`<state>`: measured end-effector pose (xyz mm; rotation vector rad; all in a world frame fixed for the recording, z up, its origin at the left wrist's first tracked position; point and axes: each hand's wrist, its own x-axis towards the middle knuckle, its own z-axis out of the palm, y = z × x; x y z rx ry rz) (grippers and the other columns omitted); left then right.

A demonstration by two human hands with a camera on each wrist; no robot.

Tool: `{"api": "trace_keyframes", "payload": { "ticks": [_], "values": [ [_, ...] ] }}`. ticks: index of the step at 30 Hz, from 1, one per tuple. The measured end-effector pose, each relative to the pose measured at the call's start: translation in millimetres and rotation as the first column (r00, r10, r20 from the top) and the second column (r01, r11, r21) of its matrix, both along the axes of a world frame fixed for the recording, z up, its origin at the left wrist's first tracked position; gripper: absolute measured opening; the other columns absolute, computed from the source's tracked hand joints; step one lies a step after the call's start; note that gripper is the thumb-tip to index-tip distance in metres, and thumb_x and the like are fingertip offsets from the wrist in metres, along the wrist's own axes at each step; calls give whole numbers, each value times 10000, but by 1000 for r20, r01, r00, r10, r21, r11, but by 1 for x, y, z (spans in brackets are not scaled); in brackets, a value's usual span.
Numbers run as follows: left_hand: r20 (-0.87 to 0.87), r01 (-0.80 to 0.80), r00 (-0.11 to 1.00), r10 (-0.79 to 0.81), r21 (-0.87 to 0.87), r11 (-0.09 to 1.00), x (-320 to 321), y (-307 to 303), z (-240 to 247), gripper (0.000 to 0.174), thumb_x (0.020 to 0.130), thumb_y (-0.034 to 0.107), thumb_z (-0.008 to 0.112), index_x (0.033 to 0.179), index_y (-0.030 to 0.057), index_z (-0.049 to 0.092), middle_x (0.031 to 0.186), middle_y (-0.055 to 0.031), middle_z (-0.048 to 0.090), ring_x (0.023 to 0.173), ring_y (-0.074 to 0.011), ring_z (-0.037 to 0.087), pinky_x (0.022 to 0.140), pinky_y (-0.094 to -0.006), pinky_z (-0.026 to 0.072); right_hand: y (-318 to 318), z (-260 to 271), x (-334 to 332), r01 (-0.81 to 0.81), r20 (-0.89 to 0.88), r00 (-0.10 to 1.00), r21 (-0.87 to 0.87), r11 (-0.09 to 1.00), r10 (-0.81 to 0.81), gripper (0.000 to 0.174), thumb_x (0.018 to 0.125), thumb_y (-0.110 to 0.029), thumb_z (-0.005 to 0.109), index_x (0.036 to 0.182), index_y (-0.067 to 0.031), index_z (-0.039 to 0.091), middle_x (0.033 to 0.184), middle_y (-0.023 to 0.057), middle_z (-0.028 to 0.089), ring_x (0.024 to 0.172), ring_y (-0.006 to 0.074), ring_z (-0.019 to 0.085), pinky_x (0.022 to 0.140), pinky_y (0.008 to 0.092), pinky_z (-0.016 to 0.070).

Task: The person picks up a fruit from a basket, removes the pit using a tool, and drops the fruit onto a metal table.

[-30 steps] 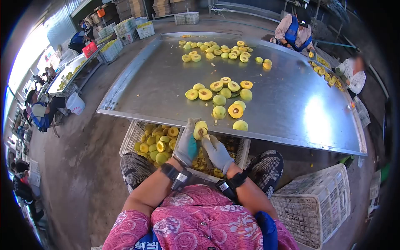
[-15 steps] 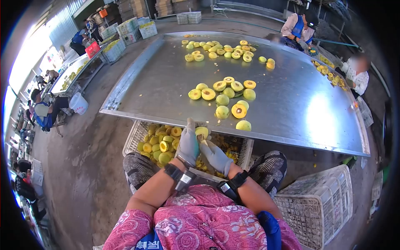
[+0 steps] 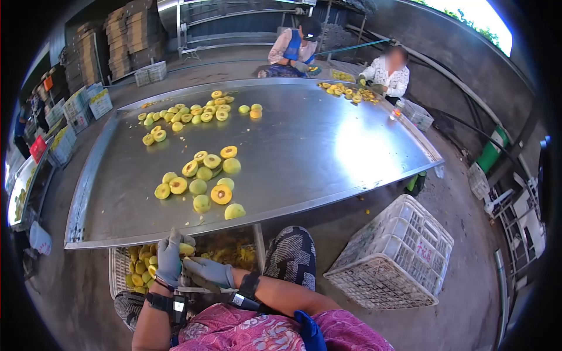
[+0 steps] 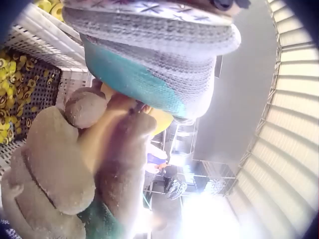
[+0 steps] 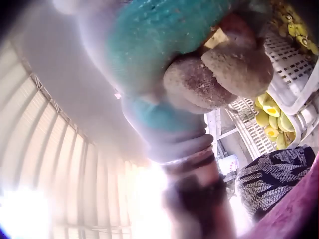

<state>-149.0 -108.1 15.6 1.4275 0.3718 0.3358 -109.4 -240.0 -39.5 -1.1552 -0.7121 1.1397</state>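
Observation:
Both hands wear grey gloves with teal palms and meet just below the table's near edge. My left hand (image 3: 170, 260) grips a yellow-green peach half (image 3: 187, 250), mostly covered by its fingers. Close against the fruit, my right hand (image 3: 209, 271) has its fingers curled around a pale yellow, handle-like tool (image 4: 102, 134); the working end is hidden at the fruit. In the left wrist view, yellow flesh of the peach half (image 4: 162, 121) shows beyond the glove. Several cut peaches (image 3: 202, 174) lie on the metal table (image 3: 281, 158), some with brown pits showing.
Under the near edge stand a white crate (image 3: 121, 275) of peach halves and another crate (image 3: 259, 243) with yellow-brown scraps. A tilted white crate (image 3: 392, 251) sits on the floor at right. Two people (image 3: 293, 50) work beyond the table's far edge, near more fruit (image 3: 348, 92).
The head view has swung right, so table and hands appear further left. Both hands stay together at the peach half, which is more covered now than a second ago.

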Motion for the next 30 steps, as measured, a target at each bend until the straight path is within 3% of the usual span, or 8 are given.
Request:
{"api": "trace_keyframes", "payload": {
  "ticks": [8, 13, 20, 22, 23, 25, 27, 30],
  "values": [
    [76, 76, 995, -64, -176, 981, -16, -8, 17, 610, 989, 548, 460, 762, 6, 625, 696, -87, 629, 609, -188, 625, 588, -318, 549, -15, 16, -1, -321, -709, 611, 185, 929, 353, 460, 987, -598, 414, 958, -147, 502, 555, -69, 346, 339, 37, 254, 293, 211, 207],
    [50, 35, 999, -7, -594, 803, -22, -9, 9, 573, 937, 634, 487, 811, 83, 583, 726, -60, 602, 622, -189, 621, 595, -338, 571, -6, -1, -4, -367, -754, 481, 291, 884, 447, 464, 994, -591, 394, 977, -138, 493, 567, -55, 362, 337, 34, 252, 274, 211, 203],
    [196, -167, 916, 350, -607, 777, -42, 81, -58, 400, 999, 472, 507, 972, 92, 626, 876, -43, 634, 817, -165, 618, 734, -315, 537, 0, -27, 4, -379, -811, 367, 316, 870, 455, 515, 1000, -592, 373, 1043, -105, 536, 580, -16, 399, 336, 74, 284, 276, 272, 280],
    [206, -281, 890, 406, -452, 846, -52, 124, -66, 402, 1019, 394, 506, 1166, 36, 615, 1062, -59, 632, 956, -141, 591, 862, -277, 498, -1, -36, 15, -247, -254, 953, -327, 912, 167, 545, 983, -587, 402, 1090, -78, 564, 672, 55, 538, 441, 170, 475, 397, 340, 414],
    [169, -398, 875, 453, -281, 874, -55, 135, -58, 401, 1021, 374, 503, 1201, 29, 599, 1100, -66, 625, 983, -138, 587, 872, -282, 496, -1, -42, 20, 14, 177, 979, -535, 845, 97, 562, 975, -585, 417, 1113, -64, 577, 718, 91, 607, 494, 218, 570, 457, 374, 481],
    [130, -567, 822, 554, 104, 817, -53, 155, -40, 409, 1026, 334, 496, 1271, 13, 568, 1176, -78, 611, 1037, -131, 578, 892, -291, 491, -5, -101, 22, 129, 539, 738, -702, 700, 405, 619, 943, -544, 401, 1184, -29, 647, 1138, 173, 686, 1041, 344, 653, 892, 433, 498],
    [96, -437, 899, 427, 226, 871, -38, 153, -22, 426, 1019, 299, 499, 1350, 32, 507, 1161, -98, 629, 975, -128, 608, 808, -285, 515, -10, -123, 21, -34, 442, 535, -840, 541, 720, 631, 939, -511, 391, 1315, -40, 579, 1348, 185, 570, 1247, 364, 546, 1030, 467, 413],
    [-91, -331, 933, 348, 161, 930, -6, 130, 11, 456, 968, 231, 566, 1394, 92, 479, 914, -65, 658, 730, -129, 613, 610, -269, 510, -20, -78, 26, -103, 473, 561, -774, 624, 680, 565, 920, -511, 399, 1255, -119, 632, 1312, 159, 602, 1194, 361, 581, 996, 464, 445]
  ]
}}
